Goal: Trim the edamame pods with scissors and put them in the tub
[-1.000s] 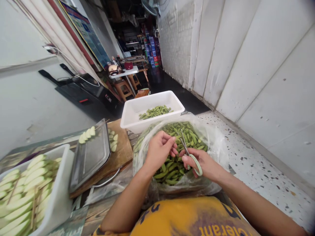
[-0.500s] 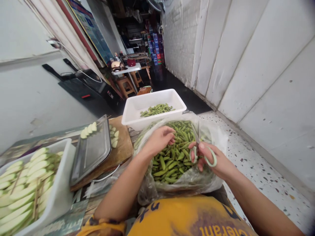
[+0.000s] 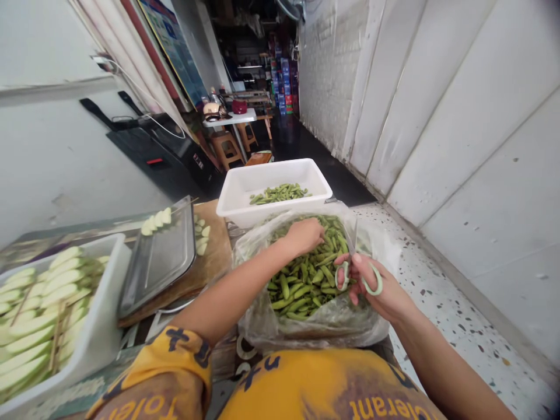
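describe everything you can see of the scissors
The scissors have pale green handle loops and slim, silvery, metal-looking blades. The right hand holds them by the loops, which stand apart. The blades point forward over the clear plastic bag of green pods; they look slightly parted, but blur hides their tips.

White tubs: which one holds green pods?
The far tub, just beyond the bag, holds the pods; the lower-left tub holds pale slices.

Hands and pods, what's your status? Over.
Right hand holding scissors. Left hand at green pods, fingertips hidden. Pods inside open plastic bag. Nothing seen blocking either hand.
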A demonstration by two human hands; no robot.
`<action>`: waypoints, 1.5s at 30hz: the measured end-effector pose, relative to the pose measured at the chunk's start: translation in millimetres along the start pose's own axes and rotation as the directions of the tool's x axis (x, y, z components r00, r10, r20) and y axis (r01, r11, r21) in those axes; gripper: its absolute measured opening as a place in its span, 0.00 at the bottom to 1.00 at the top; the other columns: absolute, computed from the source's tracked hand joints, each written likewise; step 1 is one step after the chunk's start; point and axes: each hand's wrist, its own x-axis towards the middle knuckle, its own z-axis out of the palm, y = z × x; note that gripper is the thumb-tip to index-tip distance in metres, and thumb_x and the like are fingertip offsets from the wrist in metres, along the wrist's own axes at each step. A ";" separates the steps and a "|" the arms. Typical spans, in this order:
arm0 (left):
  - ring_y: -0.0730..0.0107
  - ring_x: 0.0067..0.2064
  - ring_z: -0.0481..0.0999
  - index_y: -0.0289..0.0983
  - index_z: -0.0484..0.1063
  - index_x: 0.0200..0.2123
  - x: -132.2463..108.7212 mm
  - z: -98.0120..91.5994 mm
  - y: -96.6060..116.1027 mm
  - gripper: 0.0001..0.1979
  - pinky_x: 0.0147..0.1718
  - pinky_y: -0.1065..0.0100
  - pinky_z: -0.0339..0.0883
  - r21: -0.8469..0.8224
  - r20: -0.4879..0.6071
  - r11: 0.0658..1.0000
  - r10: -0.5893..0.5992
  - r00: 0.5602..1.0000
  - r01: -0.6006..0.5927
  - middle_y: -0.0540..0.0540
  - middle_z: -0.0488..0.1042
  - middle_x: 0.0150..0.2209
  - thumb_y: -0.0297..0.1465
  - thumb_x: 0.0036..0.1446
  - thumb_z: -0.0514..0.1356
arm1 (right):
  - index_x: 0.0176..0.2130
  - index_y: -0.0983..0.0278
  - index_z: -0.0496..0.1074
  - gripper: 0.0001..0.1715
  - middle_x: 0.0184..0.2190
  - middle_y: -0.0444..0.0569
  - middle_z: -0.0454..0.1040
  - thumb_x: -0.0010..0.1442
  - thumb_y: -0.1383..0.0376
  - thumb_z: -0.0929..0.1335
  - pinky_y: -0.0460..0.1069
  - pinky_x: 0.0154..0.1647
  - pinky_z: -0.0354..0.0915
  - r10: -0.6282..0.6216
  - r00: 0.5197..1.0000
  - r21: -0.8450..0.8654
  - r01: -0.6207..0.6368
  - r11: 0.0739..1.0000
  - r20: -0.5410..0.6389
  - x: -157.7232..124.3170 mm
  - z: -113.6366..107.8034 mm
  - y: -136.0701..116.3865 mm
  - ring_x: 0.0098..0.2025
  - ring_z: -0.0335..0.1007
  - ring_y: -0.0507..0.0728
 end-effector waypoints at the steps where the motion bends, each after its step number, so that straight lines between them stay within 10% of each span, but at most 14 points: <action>1: 0.56 0.42 0.75 0.37 0.77 0.29 -3.0 -3.7 -0.1 0.04 0.41 0.64 0.65 -0.006 -0.009 1.000 0.011 1.000 -0.011 0.39 0.77 0.39 0.30 0.50 0.62 | 0.40 0.65 0.68 0.28 0.26 0.48 0.68 0.56 0.43 0.66 0.43 0.16 0.61 0.007 1.000 -0.001 -0.007 1.000 0.003 -0.3 -0.3 0.6 0.30 0.65 0.54; 14: 0.81 0.16 0.55 0.36 0.74 0.31 -55.9 -33.1 9.6 0.12 0.16 0.74 0.46 -0.710 0.055 0.688 -0.162 0.985 0.153 0.53 0.71 0.22 0.39 0.53 0.56 | 0.33 0.66 0.67 0.27 0.25 0.45 0.69 0.57 0.43 0.65 0.41 0.11 0.59 0.091 0.992 -0.266 -0.065 0.962 0.085 6.8 7.9 3.2 0.20 0.60 0.48; 29: 0.83 0.17 0.53 0.34 0.71 0.32 -60.2 -26.2 24.4 0.10 0.16 0.75 0.43 -0.843 0.127 0.489 -0.226 0.966 0.226 0.55 0.65 0.19 0.33 0.47 0.64 | 0.26 0.64 0.65 0.25 0.14 0.39 0.64 0.53 0.45 0.69 0.41 0.08 0.50 0.061 0.998 -0.305 -0.056 0.951 0.006 10.1 16.5 8.3 0.11 0.52 0.46; 35: 0.85 0.18 0.50 0.31 0.72 0.37 -63.1 -26.7 18.9 0.17 0.17 0.75 0.40 -0.936 0.141 0.298 -0.166 0.976 0.186 0.58 0.58 0.18 0.35 0.44 0.66 | 0.36 0.65 0.67 0.31 0.24 0.43 0.68 0.52 0.40 0.67 0.44 0.16 0.65 0.064 0.994 -0.209 -0.044 0.977 0.089 6.6 16.5 2.0 0.21 0.63 0.50; 45: 0.85 0.18 0.53 0.33 0.69 0.32 -67.5 -23.4 18.4 0.15 0.16 0.76 0.41 -0.892 0.146 0.419 -0.093 0.985 0.172 0.52 0.67 0.25 0.40 0.51 0.60 | 0.38 0.65 0.67 0.30 0.27 0.44 0.68 0.54 0.41 0.66 0.44 0.15 0.64 0.049 0.993 -0.279 -0.018 0.960 0.103 5.4 10.2 1.6 0.20 0.62 0.49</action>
